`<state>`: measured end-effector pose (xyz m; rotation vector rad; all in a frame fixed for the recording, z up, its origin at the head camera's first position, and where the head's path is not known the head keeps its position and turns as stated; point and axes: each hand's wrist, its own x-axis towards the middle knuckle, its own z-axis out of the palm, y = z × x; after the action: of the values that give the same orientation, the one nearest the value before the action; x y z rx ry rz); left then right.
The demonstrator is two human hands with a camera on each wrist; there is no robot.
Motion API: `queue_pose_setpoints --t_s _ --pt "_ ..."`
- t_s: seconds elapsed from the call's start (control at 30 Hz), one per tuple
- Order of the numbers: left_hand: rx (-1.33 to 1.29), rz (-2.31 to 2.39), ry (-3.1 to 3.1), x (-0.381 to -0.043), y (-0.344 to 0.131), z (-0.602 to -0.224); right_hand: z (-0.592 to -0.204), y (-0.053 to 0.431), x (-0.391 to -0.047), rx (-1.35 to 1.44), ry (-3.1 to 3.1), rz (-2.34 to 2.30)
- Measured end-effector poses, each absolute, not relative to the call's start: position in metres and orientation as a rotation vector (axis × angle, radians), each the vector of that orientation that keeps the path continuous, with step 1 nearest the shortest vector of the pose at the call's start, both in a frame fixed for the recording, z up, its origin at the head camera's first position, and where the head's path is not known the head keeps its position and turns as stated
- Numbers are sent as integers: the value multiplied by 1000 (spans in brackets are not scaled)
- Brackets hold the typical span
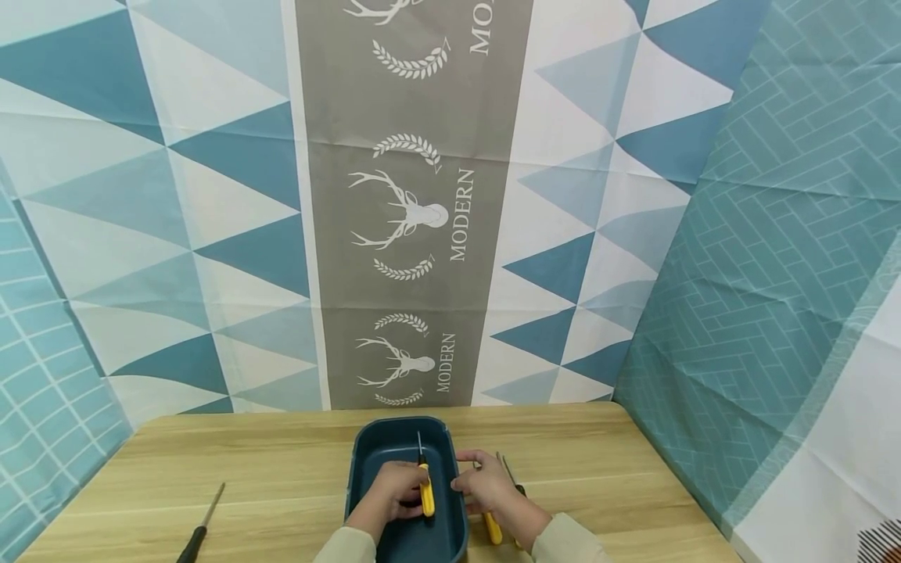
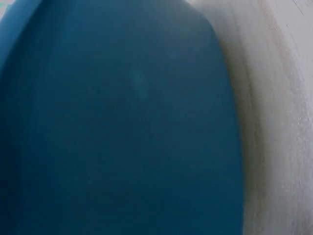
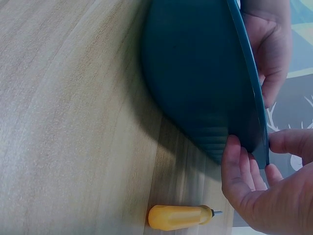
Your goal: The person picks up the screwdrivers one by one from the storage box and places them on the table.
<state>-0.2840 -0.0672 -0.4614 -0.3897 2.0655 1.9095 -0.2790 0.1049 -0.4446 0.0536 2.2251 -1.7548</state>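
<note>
A dark blue plastic bin [image 1: 415, 539] stands on the table. Inside its outline my left hand [image 1: 396, 486] holds a yellow-handled screwdriver [image 1: 426, 496], its thin shaft pointing to the far end. At the right wall my right hand [image 1: 489, 483] grips the rim; in the right wrist view the fingers [image 3: 234, 166] lie along the outer wall with the thumb over the edge. The left hand [image 3: 271, 54] shows beyond the rim there. Only the bin's outer wall [image 2: 127, 117] and table fill the left wrist view, so the left fingers are hidden in it.
Right of the bin lie another yellow-handled screwdriver [image 1: 493, 528] and one with a dark handle part [image 1: 520, 490], both partly covered by the right hand and arm. A black-handled screwdriver [image 1: 193, 541] lies at the left. Behind the wooden table [image 1: 281, 438] hangs patterned cloth [image 1: 401, 234].
</note>
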Motion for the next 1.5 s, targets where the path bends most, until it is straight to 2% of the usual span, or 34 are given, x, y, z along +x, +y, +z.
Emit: queue_pose_setpoints --t_s 0.33,0.77,1.5 --pt "-301 1998 1946 -284 -76 -458 -448 104 -281 67 2254 -1733" --pt "-28 2047 1814 -279 -85 -452 -446 105 -278 24 2208 -1772" --pt "96 2029 1847 -270 -110 -436 -448 105 -276 18 2236 -1775"
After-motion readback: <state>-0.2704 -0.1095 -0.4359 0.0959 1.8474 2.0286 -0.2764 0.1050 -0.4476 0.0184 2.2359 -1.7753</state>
